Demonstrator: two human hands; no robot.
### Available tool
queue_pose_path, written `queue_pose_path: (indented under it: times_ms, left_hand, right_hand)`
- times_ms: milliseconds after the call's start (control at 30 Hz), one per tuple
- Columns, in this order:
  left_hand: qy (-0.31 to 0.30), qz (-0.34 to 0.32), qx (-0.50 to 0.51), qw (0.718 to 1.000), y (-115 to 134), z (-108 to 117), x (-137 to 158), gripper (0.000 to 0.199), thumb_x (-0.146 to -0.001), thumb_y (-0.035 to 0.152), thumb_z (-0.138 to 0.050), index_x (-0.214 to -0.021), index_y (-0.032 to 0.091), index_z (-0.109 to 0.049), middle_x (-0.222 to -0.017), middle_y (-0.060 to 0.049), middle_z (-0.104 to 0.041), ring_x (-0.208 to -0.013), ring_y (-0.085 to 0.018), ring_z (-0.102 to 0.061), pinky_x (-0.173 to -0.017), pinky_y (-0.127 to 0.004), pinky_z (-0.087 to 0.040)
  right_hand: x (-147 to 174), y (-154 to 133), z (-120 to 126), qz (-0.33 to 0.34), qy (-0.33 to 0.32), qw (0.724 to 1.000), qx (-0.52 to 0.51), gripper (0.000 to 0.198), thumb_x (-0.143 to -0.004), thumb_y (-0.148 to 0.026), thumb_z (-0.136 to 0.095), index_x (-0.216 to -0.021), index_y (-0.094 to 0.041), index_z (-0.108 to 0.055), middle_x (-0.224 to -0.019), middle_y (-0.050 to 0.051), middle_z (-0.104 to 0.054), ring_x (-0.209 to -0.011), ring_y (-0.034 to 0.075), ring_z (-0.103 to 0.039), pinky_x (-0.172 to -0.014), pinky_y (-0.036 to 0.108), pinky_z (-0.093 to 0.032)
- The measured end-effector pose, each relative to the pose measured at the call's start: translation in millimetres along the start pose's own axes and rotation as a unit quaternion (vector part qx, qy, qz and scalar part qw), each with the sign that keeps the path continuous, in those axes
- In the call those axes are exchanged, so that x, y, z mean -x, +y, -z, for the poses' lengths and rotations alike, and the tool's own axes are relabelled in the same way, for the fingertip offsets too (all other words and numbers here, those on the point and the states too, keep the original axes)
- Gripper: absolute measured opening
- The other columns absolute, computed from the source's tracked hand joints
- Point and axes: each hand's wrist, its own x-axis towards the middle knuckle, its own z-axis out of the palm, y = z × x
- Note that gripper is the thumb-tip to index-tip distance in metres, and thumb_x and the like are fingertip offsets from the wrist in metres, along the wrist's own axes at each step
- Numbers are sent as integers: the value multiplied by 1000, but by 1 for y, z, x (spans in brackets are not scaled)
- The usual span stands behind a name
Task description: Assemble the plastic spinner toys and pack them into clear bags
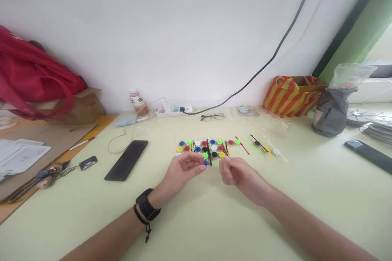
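Observation:
My left hand (186, 168), with a black watch (148, 204) on its wrist, is loosely curved beside a small blue disc (206, 163). Its thumb and fingers are apart, and I see nothing held between them. To the right, my right hand (236, 171) has thumb and fingers pinched together; what they hold, if anything, is too small to make out. Beyond both hands are rows of small coloured round pieces (198, 149), partly covered by my left fingers. Thin plastic arrows lie across them, including a dark one (209, 151). Farther right lie a red arrow (243, 145) and a white arrow (279, 150).
A black phone-like slab (126, 160) lies left, near keys (45, 175). Glasses (212, 117), a power strip (174, 111) and a bottle (137, 101) line the wall. At right are a striped bag (290, 96), a grey bag (330, 110) and a phone (370, 155).

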Motion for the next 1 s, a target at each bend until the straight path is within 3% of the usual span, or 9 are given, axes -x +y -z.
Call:
queue_pose_path:
  times_ms: [67, 133, 233, 367, 533, 667, 833, 1000]
  left_hand:
    - [-5, 2, 0, 1000, 0, 0, 0, 31, -75, 29, -91, -98, 16, -74, -101, -6, -76, -94, -18, -72, -91, -32, -60]
    - [-8, 0, 1, 1000, 1, 0, 0, 31, -76, 29, -91, -99, 16, -74, -101, -6, -76, -95, -18, -72, -91, -32, -60]
    - [-10, -3, -2, 1000, 2, 0, 0, 30, -77, 29, -91, -99, 17, -74, -104, -7, -76, -96, -18, -72, -91, -31, -60]
    - [-10, -5, -11, 1000, 3, 0, 1, 32, -77, 30, -90, -102, 17, -75, -103, -7, -76, -96, -18, -72, -91, -32, -60]
    - [-9, 9, -8, 1000, 5, 0, 2, 34, -79, 31, -90, -106, 16, -76, -100, -7, -77, -92, -18, -73, -88, -30, -60]
    - [-18, 24, 12, 999, 6, 0, 2, 34, -80, 32, -88, -108, 15, -77, -95, -7, -79, -83, -17, -74, -81, -29, -62]
    - [-18, 22, 28, 999, 6, 0, 2, 32, -79, 30, -89, -105, 16, -78, -93, -7, -80, -81, -17, -75, -80, -28, -62]
    - [-18, 29, 20, 999, 6, -1, 1, 34, -79, 32, -89, -106, 15, -78, -91, -7, -79, -80, -17, -75, -78, -28, -61]
  right_hand:
    - [0, 2, 0, 15, 51, 998, 28, 29, -98, -51, -61, -97, -22, -66, -78, -1, -48, -61, 12, -39, -59, 28, -34]
    - [0, 5, -2, 43, 81, 992, 87, 42, -98, -49, -62, -135, -30, -56, -88, 0, -53, -65, 13, -44, -62, 28, -39]
    - [2, 9, -3, 92, 64, 977, 181, 63, -101, -46, -60, -157, -37, -34, -98, 1, -54, -69, 14, -46, -66, 29, -45]
    - [5, 13, -2, 123, 18, 952, 279, 64, -103, -38, -55, -162, -40, -29, -101, 1, -55, -72, 14, -51, -71, 30, -48]
    - [6, 15, 1, 174, 28, 920, 350, 67, -104, -32, -53, -164, -37, -25, -99, 1, -57, -72, 13, -51, -71, 29, -50]
    - [7, 14, 4, 184, 15, 899, 396, 61, -104, -31, -52, -162, -37, -33, -99, 1, -59, -73, 13, -52, -75, 30, -52]
    - [5, 16, 4, 180, -14, 895, 408, 55, -104, -30, -53, -157, -33, -44, -96, 1, -61, -71, 13, -52, -71, 29, -52]
    - [6, 18, 4, 196, 22, 882, 428, 70, -102, -27, -53, -165, -34, -23, -95, 0, -60, -70, 14, -53, -72, 31, -54]
